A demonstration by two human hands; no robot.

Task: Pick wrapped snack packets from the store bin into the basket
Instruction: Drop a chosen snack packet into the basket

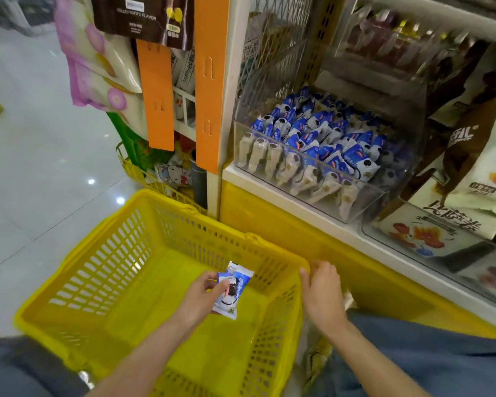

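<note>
- The left hand point(204, 293) pinches one blue-and-white packet point(233, 290) between thumb and fingers, inside the mouth of the yellow basket point(69, 253) and above its floor.
- The packet's long axis runs away from the person, tilted a little to the right. Its far end points towards the basket's far wall.
- I see no other packet on the basket floor, so this is probably the first one in.
- The right hand point(321, 293) holds no packet. Its fingertips are at the basket's right rim, but whether they curl over the rim or only rest on it cannot be told.
- The two hands are apart, with the basket's right wall between them.
- The clear bin point(269, 179) sits on the shelf up and to the right of both hands, heaped with matching packets point(321, 133).
- The release needs only a loosened pinch, since the packet is already well inside the rim.
- The right hand is the nearer one to the bin, so it seems the natural one for the next reach.
</note>
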